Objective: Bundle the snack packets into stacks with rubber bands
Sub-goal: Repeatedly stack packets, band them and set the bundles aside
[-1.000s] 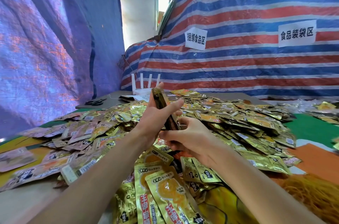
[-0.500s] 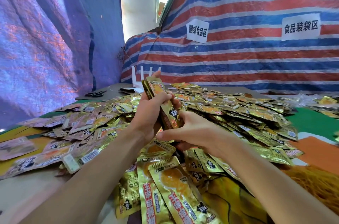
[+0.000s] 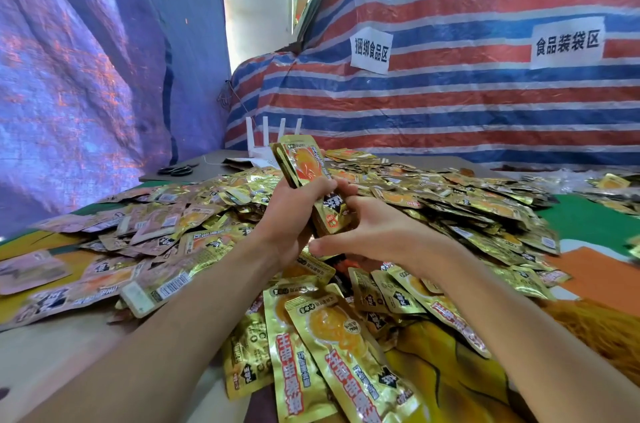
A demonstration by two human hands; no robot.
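From the head camera, looking down over both forearms, the person's left hand (image 3: 289,214) is wrapped around the middle of a stack of gold snack packets (image 3: 304,169). The fingers are curled tight across its front, so the stack stands nearly upright, leaning a little to the left, lifted above the heap. The right hand (image 3: 379,232) comes in from the other side. Its fingers are bent around the stack's lower end, just beside the left hand's fingertips, and its thumb sticks out free underneath. I can't make out a band on the stack from here. Beneath and around the hands, loose packets (image 3: 450,200) cover most of the table (image 3: 45,353), with a few large ones (image 3: 322,353) lying face up nearest the person. A tangled orange-yellow heap (image 3: 602,329) sits at the right edge, too blurred to name. Past the pile stand a white router (image 3: 273,142) with four antennas and a pair of black scissors (image 3: 175,170). A striped tarp (image 3: 485,103) behind it carries two paper signs (image 3: 370,50).
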